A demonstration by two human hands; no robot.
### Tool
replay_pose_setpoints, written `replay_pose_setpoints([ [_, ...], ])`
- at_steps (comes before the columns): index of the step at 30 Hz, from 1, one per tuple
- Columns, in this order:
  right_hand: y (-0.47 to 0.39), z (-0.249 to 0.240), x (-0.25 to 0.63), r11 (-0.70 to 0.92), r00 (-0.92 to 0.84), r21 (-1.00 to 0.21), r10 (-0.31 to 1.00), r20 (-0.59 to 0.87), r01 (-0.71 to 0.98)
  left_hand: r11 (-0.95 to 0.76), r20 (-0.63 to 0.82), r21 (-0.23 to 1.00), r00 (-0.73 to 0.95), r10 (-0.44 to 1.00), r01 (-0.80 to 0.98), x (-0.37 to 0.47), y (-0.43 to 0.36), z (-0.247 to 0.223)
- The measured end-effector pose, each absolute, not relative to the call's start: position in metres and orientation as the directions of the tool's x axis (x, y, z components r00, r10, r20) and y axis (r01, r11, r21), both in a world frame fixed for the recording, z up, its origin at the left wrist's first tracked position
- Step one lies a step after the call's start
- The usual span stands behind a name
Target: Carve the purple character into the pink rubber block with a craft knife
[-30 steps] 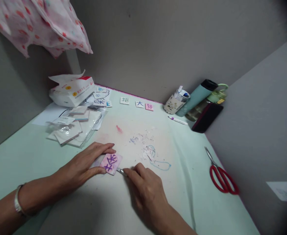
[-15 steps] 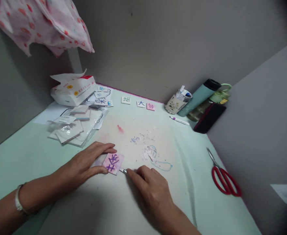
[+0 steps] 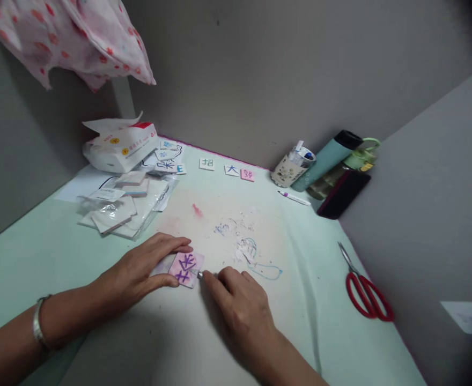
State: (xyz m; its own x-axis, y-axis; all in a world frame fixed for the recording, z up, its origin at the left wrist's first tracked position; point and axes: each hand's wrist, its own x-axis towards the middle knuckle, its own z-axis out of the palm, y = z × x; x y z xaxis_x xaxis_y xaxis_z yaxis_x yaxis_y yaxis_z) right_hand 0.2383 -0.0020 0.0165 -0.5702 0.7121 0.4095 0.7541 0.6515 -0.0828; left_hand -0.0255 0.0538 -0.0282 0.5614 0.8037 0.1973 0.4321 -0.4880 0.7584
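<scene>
A small pink square tile [image 3: 186, 268] with purple marks lies flat on the work surface, low in the middle of the view. My left hand [image 3: 151, 262] grips its left side between thumb and fingers. From the right, my right hand [image 3: 240, 303] is closed round a small metal-tipped tool [image 3: 199, 274]. The tool's tip meets the tile's right part; most of its handle is hidden in my fingers. Shavings [image 3: 246, 249] and coloured smudges lie on the surface beyond my hands.
Plastic-wrapped white blocks [image 3: 123, 209] and a tissue pack [image 3: 121, 147] are at the left. Marked tiles [image 3: 207, 164] line the back. A pen cup [image 3: 294, 166], marker [image 3: 294, 198], bottle [image 3: 326, 161] and dark phone-like object [image 3: 344, 194] stand back right. Red-handled scissors [image 3: 367, 295] lie right.
My right hand has moved slightly left and up, bringing the tool's tip onto the tile's right part. My left hand still holds the tile in nearly the same place.
</scene>
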Motion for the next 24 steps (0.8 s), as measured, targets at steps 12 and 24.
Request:
replay_pose_setpoints([
  [12,-0.01,0.016,0.25,0.54,-0.399,-0.508,0.84,0.367,0.671,-0.404,0.129,0.747,0.482,0.867,0.527,-0.021,0.045,-0.023],
  [24,-0.005,0.034,0.223,-0.204,-0.039,-0.964,0.976,-0.213,0.17,-0.451,0.357,0.825,0.304,0.883,0.34,0.015,0.004,-0.003],
])
